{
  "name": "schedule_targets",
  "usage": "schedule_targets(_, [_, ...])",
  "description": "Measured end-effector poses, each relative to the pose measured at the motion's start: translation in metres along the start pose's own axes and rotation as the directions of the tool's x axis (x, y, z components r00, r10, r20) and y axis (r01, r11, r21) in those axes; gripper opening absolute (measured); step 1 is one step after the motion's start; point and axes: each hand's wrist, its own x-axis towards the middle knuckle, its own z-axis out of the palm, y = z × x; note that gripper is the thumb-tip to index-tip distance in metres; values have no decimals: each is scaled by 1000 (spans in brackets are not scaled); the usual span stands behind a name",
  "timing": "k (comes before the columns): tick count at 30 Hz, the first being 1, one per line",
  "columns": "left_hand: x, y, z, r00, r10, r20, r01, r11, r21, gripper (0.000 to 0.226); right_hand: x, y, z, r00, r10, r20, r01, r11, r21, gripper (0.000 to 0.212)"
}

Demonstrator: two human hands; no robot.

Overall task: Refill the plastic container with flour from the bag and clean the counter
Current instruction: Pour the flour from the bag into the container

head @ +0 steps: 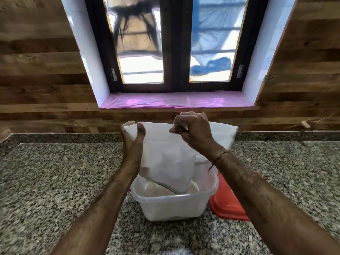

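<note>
A white flour bag (pixel 165 159) hangs upended over the clear plastic container (pixel 173 205), its lower end dipping inside the rim. My left hand (pixel 132 138) grips the bag's upper left corner. My right hand (pixel 193 129) pinches the bag's top edge near the middle. Flour (pixel 156 190) lies inside the container, which stands on the speckled granite counter (pixel 55 181) right in front of me.
A red lid (pixel 228 203) lies on the counter just right of the container, partly under my right forearm. Behind runs a wood-panelled wall (pixel 36 80) with a closed window (pixel 174 43) and a pink-lined sill (pixel 174 101).
</note>
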Motion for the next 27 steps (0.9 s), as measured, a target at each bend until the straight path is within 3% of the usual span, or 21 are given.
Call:
schedule_targets(3, [-2,-1,-2,994,-50,99,64,989,-135,69,2,6,-2,998,69,3,-69,997,-34,20])
schedule_targets(7, [-3,1,-4,991,-66,119,84,984,-158,22,2,7,1,986,165,-18,-166,984,-66,21])
schedule_targets(10, [-5,-8,-10,992,-83,91,94,989,-113,14,5,-1,-5,987,160,-14,-160,984,-79,24])
schedule_targets(14, [0,-16,-34,991,-132,33,136,964,-228,15,14,14,-44,930,270,249,-210,947,-243,45])
schedule_targets(15, [2,-17,-38,990,-137,33,141,960,-244,16,14,25,-56,883,322,342,-262,942,-212,50])
schedule_targets(18, [4,-15,-40,991,-129,31,133,956,-261,15,0,62,-83,767,362,530,-519,835,182,42])
schedule_targets(20, [2,-13,-35,991,-124,39,130,956,-265,14,-15,79,-87,793,375,479,-571,732,372,29])
schedule_targets(22, [3,-12,-31,993,-117,33,121,958,-259,18,-28,88,-84,858,404,319,-514,699,497,25])
schedule_targets(24, [7,-10,-27,994,-106,10,105,958,-265,18,-34,87,-82,870,463,172,-462,640,614,20])
schedule_targets(25, [9,-10,-25,995,-102,0,98,955,-279,16,-37,85,-82,853,504,139,-447,565,693,17])
schedule_targets(27, [15,-11,-24,990,-137,-19,124,941,-314,17,-47,85,-77,810,536,237,-469,351,810,26])
